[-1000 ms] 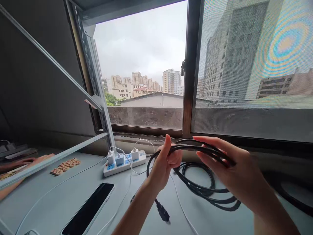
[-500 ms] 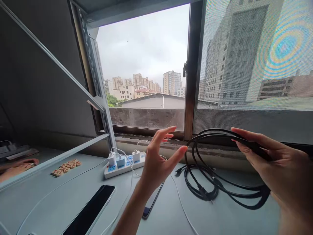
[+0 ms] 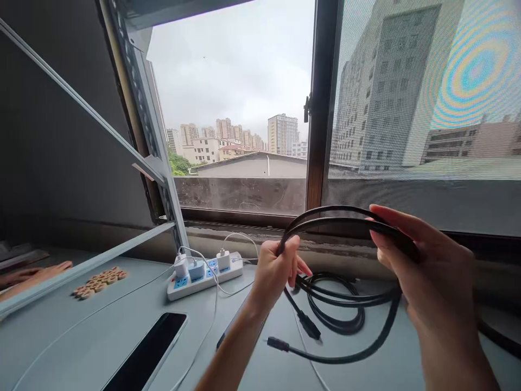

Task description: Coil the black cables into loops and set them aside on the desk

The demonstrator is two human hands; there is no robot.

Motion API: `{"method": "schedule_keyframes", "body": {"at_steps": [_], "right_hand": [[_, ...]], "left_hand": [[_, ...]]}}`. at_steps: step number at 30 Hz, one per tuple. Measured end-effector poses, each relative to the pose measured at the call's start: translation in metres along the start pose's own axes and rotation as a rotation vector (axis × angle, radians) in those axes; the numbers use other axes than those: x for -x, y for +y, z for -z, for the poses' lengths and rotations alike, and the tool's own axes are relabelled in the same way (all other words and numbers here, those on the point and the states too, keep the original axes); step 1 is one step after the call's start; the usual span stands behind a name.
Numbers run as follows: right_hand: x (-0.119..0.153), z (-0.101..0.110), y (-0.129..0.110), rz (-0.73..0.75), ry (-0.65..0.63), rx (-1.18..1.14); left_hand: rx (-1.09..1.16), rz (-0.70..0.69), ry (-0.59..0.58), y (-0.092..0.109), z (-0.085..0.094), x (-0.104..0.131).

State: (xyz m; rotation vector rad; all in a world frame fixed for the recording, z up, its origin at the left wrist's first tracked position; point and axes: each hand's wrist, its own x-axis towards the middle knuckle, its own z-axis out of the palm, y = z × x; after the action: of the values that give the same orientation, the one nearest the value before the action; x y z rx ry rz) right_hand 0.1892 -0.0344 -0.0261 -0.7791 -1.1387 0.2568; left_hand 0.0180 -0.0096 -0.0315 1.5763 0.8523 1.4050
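A black cable (image 3: pixel 345 221) hangs in loose loops between my two hands, above the table. My left hand (image 3: pixel 277 269) is closed around the left side of the loops. On the other side, my right hand (image 3: pixel 423 260) grips the bundled strands between thumb and fingers. Two connector ends dangle below: a thicker black plug (image 3: pixel 309 326) and a slim one (image 3: pixel 278 344) at the end of a lower strand. Behind the loops, a second coiled black cable (image 3: pixel 345 326) lies on the table, partly hidden by the held cable.
A white power strip (image 3: pixel 175 293) with chargers stands near the window. One phone (image 3: pixel 146 353) lies at front left; another phone (image 3: pixel 232 326) is partly behind my left forearm. Wooden pieces (image 3: pixel 100 282) lie left, by a metal shelf frame (image 3: pixel 154 231). Another person's hands (image 3: pixel 44 274) appear far left.
My left hand has gone from open to closed on the cable loops. The right hand has shifted left with the cable, and its connector ends now hang in plain view.
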Motion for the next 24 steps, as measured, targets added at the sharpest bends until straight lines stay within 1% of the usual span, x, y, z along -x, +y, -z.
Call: {"method": "schedule_keyframes", "body": {"at_steps": [3,7,8,10,12,14,15,17,18,20,22,24], "right_hand": [[0.002,-0.003,0.001,0.016,-0.047,0.069],[0.006,-0.004,-0.006,0.021,-0.22,0.236],[0.007,-0.005,-0.009,0.017,-0.252,0.275],[0.011,-0.008,-0.016,0.006,-0.275,0.297],[0.016,-0.013,-0.026,-0.039,-0.274,0.238],[0.023,-0.017,-0.036,-0.156,-0.287,0.127],[0.025,-0.017,-0.04,-0.227,-0.29,0.072],[0.029,-0.015,-0.045,-0.338,-0.277,-0.035],[0.031,-0.012,-0.047,-0.354,-0.257,-0.086],[0.032,-0.006,-0.048,-0.313,-0.196,-0.177],[0.035,-0.002,-0.049,-0.247,-0.1,-0.228],[0.039,-0.001,-0.052,-0.2,0.024,-0.21]], "left_hand": [[0.08,-0.008,0.157,0.004,0.005,0.0],[0.106,-0.092,0.333,0.006,0.015,-0.002],[0.1,-0.124,0.367,0.006,0.017,-0.002],[0.102,-0.181,0.42,0.007,0.018,0.0],[0.133,-0.193,0.422,0.009,0.014,0.004],[0.184,-0.154,0.38,0.011,0.009,0.008],[0.199,-0.121,0.337,0.012,0.006,0.009],[0.175,-0.049,0.206,0.012,0.002,0.009],[0.13,-0.009,0.122,0.01,0.001,0.008],[-0.01,0.07,-0.037,0.005,-0.001,0.005],[-0.141,0.155,-0.123,-0.003,-0.005,0.003],[-0.224,0.293,-0.196,-0.011,-0.01,0.004]]}}
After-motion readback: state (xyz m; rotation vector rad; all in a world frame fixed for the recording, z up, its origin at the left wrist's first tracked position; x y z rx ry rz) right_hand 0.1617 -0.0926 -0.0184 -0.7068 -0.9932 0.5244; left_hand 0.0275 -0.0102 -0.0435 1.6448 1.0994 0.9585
